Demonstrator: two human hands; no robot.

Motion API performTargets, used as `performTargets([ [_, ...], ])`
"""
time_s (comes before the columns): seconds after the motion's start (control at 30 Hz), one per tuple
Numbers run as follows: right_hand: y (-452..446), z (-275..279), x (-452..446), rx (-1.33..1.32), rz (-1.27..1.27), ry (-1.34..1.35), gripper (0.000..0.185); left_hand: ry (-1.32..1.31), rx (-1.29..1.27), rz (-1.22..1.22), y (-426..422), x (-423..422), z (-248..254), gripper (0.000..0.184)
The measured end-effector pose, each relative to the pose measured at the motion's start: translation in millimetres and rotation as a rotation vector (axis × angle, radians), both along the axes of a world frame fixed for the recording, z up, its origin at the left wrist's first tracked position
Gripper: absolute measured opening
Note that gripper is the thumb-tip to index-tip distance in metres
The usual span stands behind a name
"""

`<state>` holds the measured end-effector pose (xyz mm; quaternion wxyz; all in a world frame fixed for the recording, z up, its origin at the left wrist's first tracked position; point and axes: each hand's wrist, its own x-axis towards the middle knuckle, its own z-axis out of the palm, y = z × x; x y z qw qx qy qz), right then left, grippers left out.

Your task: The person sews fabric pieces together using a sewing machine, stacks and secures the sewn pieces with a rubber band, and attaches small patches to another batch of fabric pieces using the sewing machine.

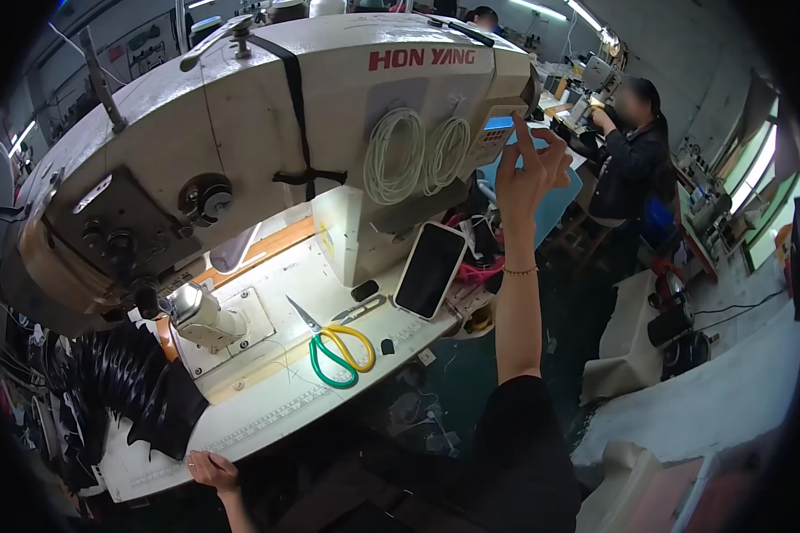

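My right hand [533,169] is raised at the small control panel [495,131] on the right end of the sewing machine [267,107]. Its index finger points up beside the lit blue screen, the other fingers are bent and apart, and nothing shows in it. Low at the front, my left hand [213,469] rests with curled fingers on the edge of the white sewing table [276,426]. Close by it lies dark, shiny, gathered material [142,382]. Scissors [333,346] with green and yellow handles lie on the table, near small thread snips [360,309].
A phone [430,271] lies at the table's right end. Coils of pale cord [396,155] hang on the machine body. A metal post [204,315] stands under the machine head. To the right, a person [631,151] in dark clothes sits at another machine.
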<state>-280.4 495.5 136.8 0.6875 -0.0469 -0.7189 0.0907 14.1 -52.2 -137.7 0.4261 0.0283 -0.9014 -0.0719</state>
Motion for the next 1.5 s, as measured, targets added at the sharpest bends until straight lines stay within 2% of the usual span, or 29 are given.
performTargets([
  [0.13,-15.2,-10.3,7.2,-0.075,0.039,-0.052,0.046,0.027,-0.015,0.026,-1.1,-1.3,1.7,0.006],
  [0.3,-40.9,-27.0,5.9,-0.124,0.097,0.022,0.047,0.010,0.005,0.022,1.6,-1.6,5.3,0.006],
  [0.5,-37.2,-34.6,11.0,-0.083,0.122,0.009,0.050,0.105,-0.054,-0.014,-2.3,-8.0,-2.0,0.007],
  [0.53,-43.0,-38.2,18.3,-0.097,0.221,0.100,0.045,0.097,-0.043,0.010,1.3,-7.4,2.0,0.008],
  [0.6,-79.0,-44.0,58.0,-0.259,0.413,0.062,0.032,0.130,-0.013,-0.035,5.2,-10.3,10.5,0.008],
  [0.67,-132.6,-60.9,100.9,-0.353,0.684,0.082,0.027,0.156,0.008,-0.015,-1.3,-11.4,-0.8,0.008],
  [0.7,-155.4,-80.6,116.4,-0.305,0.583,-0.033,0.018,0.200,0.000,-0.008,1.9,-13.5,10.1,0.009],
  [0.77,-217.2,-97.6,157.4,-0.220,0.867,-0.305,0.011,0.194,-0.016,0.037,0.5,-12.7,17.6,0.011],
  [0.8,-254.7,-104.5,175.5,-0.154,0.883,-0.406,0.014,0.191,0.007,0.049,-0.9,-11.5,18.1,0.013],
  [0.83,-285.7,-107.6,193.0,-0.100,1.058,-0.504,0.015,0.226,0.028,0.040,-2.9,-11.8,13.1,0.015],
  [0.87,-311.3,-108.0,207.8,-0.047,1.222,-0.601,0.015,0.204,0.074,0.044,-1.6,-9.1,28.4,0.016],
  [0.93,-345.1,-109.9,221.5,0.043,1.333,-0.653,0.018,0.194,0.178,-0.019,-2.8,-4.5,29.2,0.018],
  [1.03,-412.8,-95.5,225.6,0.165,1.434,-0.728,0.025,0.245,0.560,-0.370,-16.0,14.6,54.1,0.016],
  [1.07,-434.6,-94.8,219.9,0.186,1.465,-0.741,0.025,0.233,0.569,-0.442,-26.7,22.5,58.2,0.014],
  [1.17,-497.3,-91.9,201.9,0.268,1.463,-0.713,0.027,0.326,0.553,-0.348,-76.8,40.5,85.8,0.012],
  [1.23,-532.9,-77.7,194.4,0.349,1.478,-0.823,0.027,0.352,0.587,-0.272,-128.3,50.9,102.4,0.012],
  [1.3,-563.3,-57.9,190.1,0.413,1.468,-0.932,0.026,0.407,0.542,-0.043,-193.5,66.3,123.6,0.012],
  [1.33,-578.7,-46.9,187.9,0.420,1.475,-0.950,0.026,0.240,0.611,0.088,-227.8,80.6,131.9,0.012],
  [1.37,-592.7,-36.8,186.9,0.438,1.485,-0.990,0.026,0.240,0.522,0.310,-267.9,87.0,153.5,0.010],
  [1.4,-605.5,-27.1,187.1,0.452,1.492,-1.031,0.026,0.107,0.389,0.479,-310.8,98.9,150.9,0.019],
  [1.43,-615.7,-16.9,187.5,0.465,1.495,-1.074,0.026,-0.018,0.416,0.646,-347.9,105.1,155.3,0.031],
  [1.47,-623.5,-6.8,188.3,0.475,1.493,-1.116,0.027,-0.296,0.400,0.779,-385.5,110.0,155.2,0.047],
  [1.5,-631.8,3.6,188.8,0.468,1.483,-1.136,0.027,-0.480,0.058,0.884,-422.2,112.3,145.7,0.051],
])
